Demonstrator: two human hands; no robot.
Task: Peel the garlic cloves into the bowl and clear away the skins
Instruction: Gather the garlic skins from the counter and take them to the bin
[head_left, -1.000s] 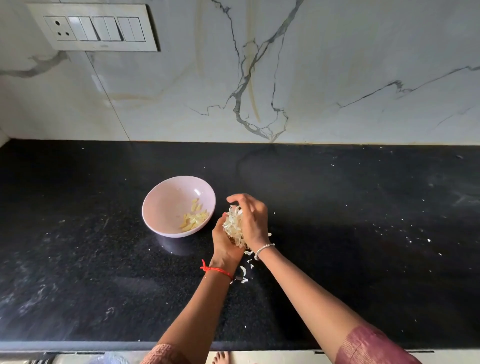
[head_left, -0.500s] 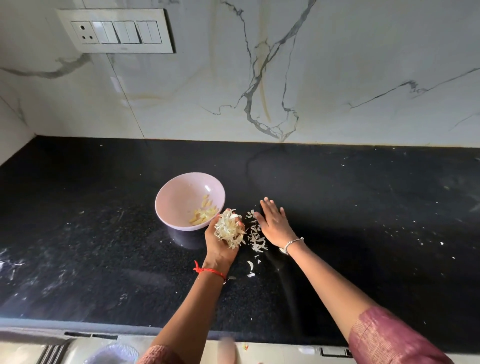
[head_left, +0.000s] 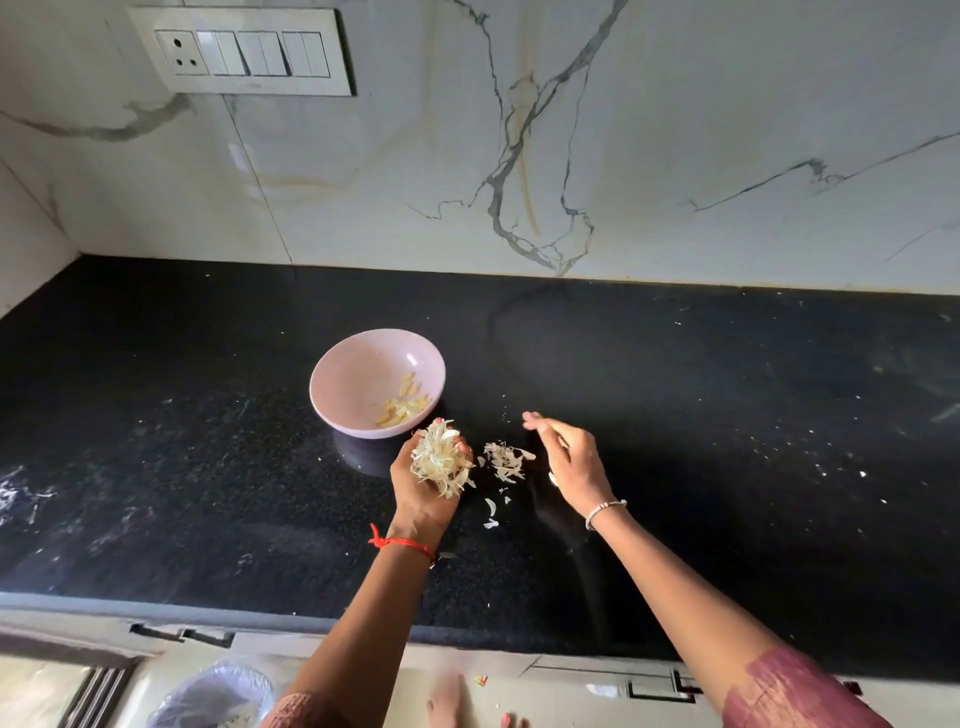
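I judge the peeling finished: peeled cloves (head_left: 402, 408) lie in the bowl (head_left: 332, 374), and I see no unpeeled garlic anywhere on the tabletop (head_left: 208, 467). The clearing is only partly done. The left hand (head_left: 423, 499) grips a wad of skins (head_left: 441, 462), fingers curled round it, just in front of the bowl and near its rim. The right hand (head_left: 571, 462) grasps nothing; it is turned edge-down with its fingers straight, just right of a small pile (head_left: 506, 460) of loose skins that lies between the two hands. I cannot tell whether it touches the tabletop. A few flakes (head_left: 491, 512) lie apart from the pile, nearer to me, and fine white specks (head_left: 821, 467) are scattered farther right.

What is left, as I judge it, is to gather the pile and flakes in with the wad and take the lot off the tabletop. A bag-lined bin (head_left: 213, 696) shows on the floor at lower left, a likely place for them; I cannot make out what is in it.

The bowl is pale pink and upright. It holds only the cloves, heaped at its near right side, and I see no skins in it
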